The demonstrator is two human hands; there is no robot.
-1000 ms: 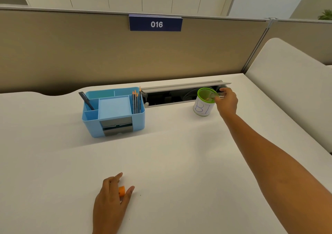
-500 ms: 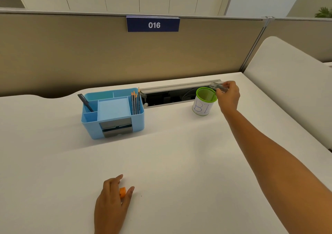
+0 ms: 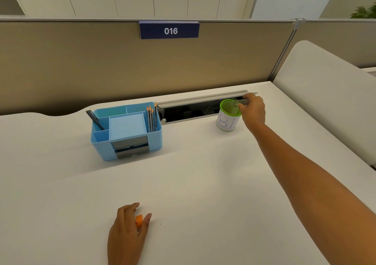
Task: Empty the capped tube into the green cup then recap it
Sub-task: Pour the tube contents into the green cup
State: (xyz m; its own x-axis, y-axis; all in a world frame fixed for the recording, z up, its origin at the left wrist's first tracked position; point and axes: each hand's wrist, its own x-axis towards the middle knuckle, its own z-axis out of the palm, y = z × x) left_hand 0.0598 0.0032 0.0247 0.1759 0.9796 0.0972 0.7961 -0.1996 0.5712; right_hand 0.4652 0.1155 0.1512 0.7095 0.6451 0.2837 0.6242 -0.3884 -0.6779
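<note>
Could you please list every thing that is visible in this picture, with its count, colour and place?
desk: 1, white, fills the foreground
organizer: 1, light blue, left of centre on the desk
pencils: about 4, dark with orange tips, upright in the organizer's right slot
pen: 1, dark, leaning in the organizer's left slot
cable tray: 1, grey, open, at the desk's rear edge
cup: 1, white with green rim, in front of the tray
sign: 1, dark blue, "016", on the partition
tube: 1, clear, tilted over the cup
cap: 1, orange, in the left fingers
left hand: near edge, on the desk
right hand: holds the tube
</note>
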